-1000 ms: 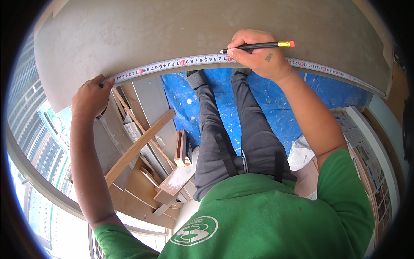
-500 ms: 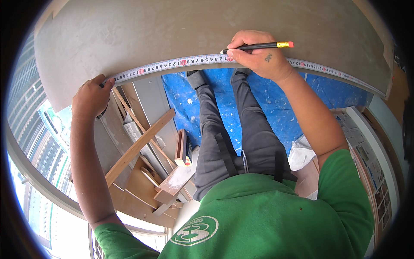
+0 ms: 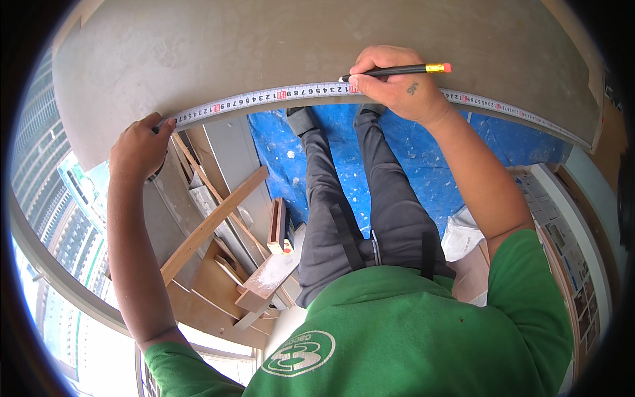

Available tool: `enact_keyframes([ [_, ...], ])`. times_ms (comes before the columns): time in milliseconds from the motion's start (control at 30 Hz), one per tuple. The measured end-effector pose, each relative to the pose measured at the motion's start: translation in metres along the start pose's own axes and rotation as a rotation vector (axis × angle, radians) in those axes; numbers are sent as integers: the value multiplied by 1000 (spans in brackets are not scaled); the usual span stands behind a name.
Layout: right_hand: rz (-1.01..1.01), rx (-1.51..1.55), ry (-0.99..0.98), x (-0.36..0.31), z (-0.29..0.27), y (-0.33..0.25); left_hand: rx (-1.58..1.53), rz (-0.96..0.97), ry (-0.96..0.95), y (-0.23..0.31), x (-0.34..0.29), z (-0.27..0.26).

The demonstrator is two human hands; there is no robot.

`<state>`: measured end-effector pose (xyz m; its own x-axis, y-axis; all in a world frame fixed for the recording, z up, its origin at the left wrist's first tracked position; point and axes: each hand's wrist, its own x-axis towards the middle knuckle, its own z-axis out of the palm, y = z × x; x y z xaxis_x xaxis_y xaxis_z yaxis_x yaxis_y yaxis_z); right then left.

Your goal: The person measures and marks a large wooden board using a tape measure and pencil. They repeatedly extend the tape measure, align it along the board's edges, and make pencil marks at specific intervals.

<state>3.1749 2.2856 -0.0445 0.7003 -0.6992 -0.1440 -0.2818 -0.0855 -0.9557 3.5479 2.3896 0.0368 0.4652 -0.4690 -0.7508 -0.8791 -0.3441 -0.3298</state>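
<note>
A tape measure [image 3: 251, 100] is drawn out along the near edge of a wide brown-grey board [image 3: 218, 46]. At its left end my left hand [image 3: 139, 147] is closed round the tape's body, which the fingers mostly hide. My right hand [image 3: 397, 83] pinches a black pencil [image 3: 403, 70] with a gold ferrule and pink eraser. The pencil's pale tip rests at the board just above the tape's far edge, right of the middle. The heel of that hand lies across the tape, and the blade runs on from there to the board's right end.
Blue sheeting [image 3: 423, 159] covers the floor beneath my legs. To the lower left lean wooden strips [image 3: 215, 225] and panels, with a long narrow box [image 3: 278, 225] beside them. A white bag [image 3: 462, 237] sits at the right. Windows [image 3: 73, 264] line the far left.
</note>
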Motion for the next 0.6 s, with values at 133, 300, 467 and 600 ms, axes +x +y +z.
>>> enact_keyframes([
  [133, 12, -15, -9, 0, 0, -1, -2, 2, 17, -2, 1, 3],
  [300, 3, 4, 9, 0, 1, 0, -3, -6, 2, -1, 1, 1],
  [467, -9, -5, 3, 0, 0, 0, -6, -2, 6, -2, 1, 3],
  [600, -5, 10, 16, -1, 2, 2, -3, -5, 3, -1, 1, 2],
])
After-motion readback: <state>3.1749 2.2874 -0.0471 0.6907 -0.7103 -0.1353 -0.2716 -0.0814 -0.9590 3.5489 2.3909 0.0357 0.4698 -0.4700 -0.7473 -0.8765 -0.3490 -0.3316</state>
